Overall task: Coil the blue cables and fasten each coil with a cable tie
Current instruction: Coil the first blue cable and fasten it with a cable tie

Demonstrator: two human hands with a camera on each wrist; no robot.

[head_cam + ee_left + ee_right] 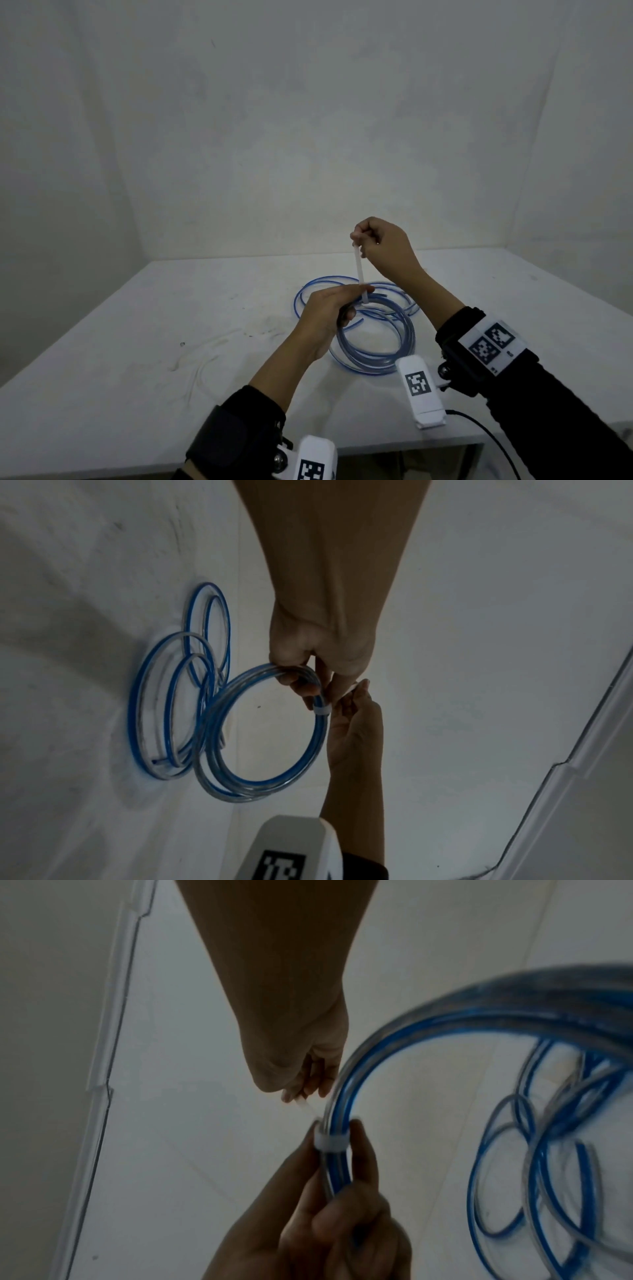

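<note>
A coil of blue cable hangs tilted above the white table. My left hand grips the coil at its top, fingers curled round the strands. A white cable tie is looped round the bundle right beside those fingers, seen as a band in the right wrist view and a band in the left wrist view. My right hand pinches the tie's tail and holds it straight up above the coil. A second blue cable lies in loose loops on the table behind.
Bare walls close off the table at the back and on both sides. Thin pale strips lie on the table to the left. The table's front edge is near my forearms, and a black cord runs off it at the right.
</note>
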